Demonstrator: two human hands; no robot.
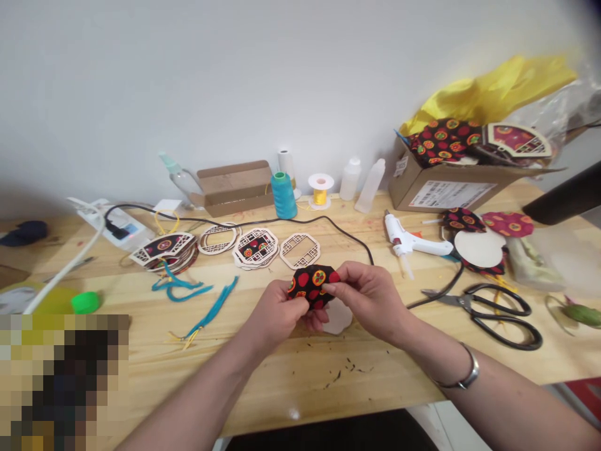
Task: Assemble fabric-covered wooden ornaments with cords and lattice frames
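Between my two hands is a small fabric-covered piece (pixel 306 285), black with red and orange patterns, raised over the table's middle. My left hand (pixel 277 316) is closed on its left side, thumb on the near edge. My right hand (pixel 369 297) pinches its upper right edge between thumb and fingers. Partly hidden below it is a pale, scalloped flat piece (pixel 339 317); whether it lies on the table or is held, I cannot tell. Beyond my hands lie a lattice wooden frame (pixel 300 250) and a stack of lattice frames over patterned fabric (pixel 256 248).
Black-handled scissors (pixel 500 313) and a white glue gun (pixel 416 243) lie on the right. A black cable (pixel 323 218) crosses the back. A full cardboard box (pixel 441 188) stands back right. Blue tassels (pixel 213 307) lie left, near a power strip (pixel 117 228). A teal thread spool (pixel 283 197) stands behind.
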